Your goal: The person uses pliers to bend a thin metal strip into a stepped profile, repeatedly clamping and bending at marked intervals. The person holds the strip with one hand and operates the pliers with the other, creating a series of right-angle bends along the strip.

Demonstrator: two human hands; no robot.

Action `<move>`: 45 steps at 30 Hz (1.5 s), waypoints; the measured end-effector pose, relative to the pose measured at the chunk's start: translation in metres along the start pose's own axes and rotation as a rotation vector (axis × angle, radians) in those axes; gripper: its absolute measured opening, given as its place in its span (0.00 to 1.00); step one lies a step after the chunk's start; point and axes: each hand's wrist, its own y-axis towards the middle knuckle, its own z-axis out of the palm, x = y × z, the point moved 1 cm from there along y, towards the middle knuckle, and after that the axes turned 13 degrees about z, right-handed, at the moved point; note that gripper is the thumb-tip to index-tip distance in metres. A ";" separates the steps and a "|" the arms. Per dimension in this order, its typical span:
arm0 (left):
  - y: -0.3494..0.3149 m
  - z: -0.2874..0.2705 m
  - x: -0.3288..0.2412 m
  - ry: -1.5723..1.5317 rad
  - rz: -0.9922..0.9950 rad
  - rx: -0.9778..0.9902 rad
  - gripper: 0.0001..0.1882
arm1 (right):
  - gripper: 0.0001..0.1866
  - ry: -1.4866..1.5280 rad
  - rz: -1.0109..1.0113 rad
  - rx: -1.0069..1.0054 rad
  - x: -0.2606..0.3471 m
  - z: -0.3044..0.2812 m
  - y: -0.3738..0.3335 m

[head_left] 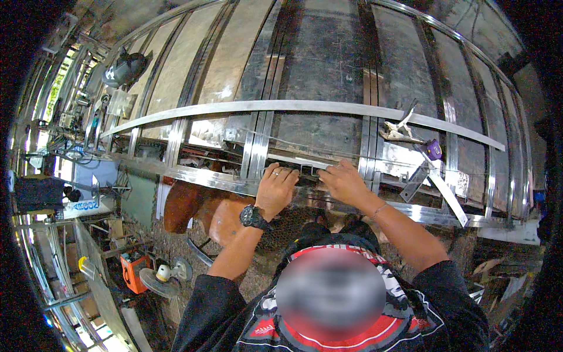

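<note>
A large metal frame [202, 175] of shiny rectangular tubes lies in front of me. At its near side, between two doubled tubes, my left hand [277, 188] and my right hand [341, 180] are closed with fingers curled over a metal piece [302, 159]. Its full shape is hidden by my fingers and the shadow. A dark watch [253, 217] is on my left wrist. Right of my right hand lie locking pliers [402, 130], a purple tape measure [434, 149] and a metal square [447, 193] with a pale blade.
A long flat metal bar [299, 106] rests across the frame beyond my hands. Brown plastic chairs [226, 218] stand under the near left edge. Farther left are a fan [161, 283] and an orange machine [134, 272]. A dark helmet-like object [126, 68] sits at the far left.
</note>
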 end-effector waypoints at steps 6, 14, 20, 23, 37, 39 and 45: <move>-0.047 0.029 0.027 -0.004 -0.040 0.180 0.18 | 0.29 -0.003 0.148 -0.185 -0.012 0.011 -0.015; -0.059 0.048 0.022 -0.070 -0.253 0.237 0.27 | 0.28 -0.043 0.441 -0.096 -0.077 0.021 -0.076; -0.016 0.059 0.010 -0.120 -0.379 0.297 0.52 | 0.26 -0.180 0.376 -0.080 -0.056 0.021 -0.060; -0.012 0.070 0.016 -0.207 -0.445 0.449 0.45 | 0.23 -0.125 0.255 -0.213 -0.048 0.027 -0.049; -0.026 0.071 0.012 -0.162 -0.244 0.280 0.33 | 0.21 -0.074 0.157 -0.005 -0.042 0.066 -0.035; -0.026 0.072 0.013 -0.161 -0.253 0.291 0.33 | 0.21 -0.057 0.174 0.003 -0.042 0.065 -0.033; -0.021 0.073 0.010 -0.155 -0.396 0.354 0.33 | 0.31 -0.132 0.207 -0.142 -0.028 0.047 -0.032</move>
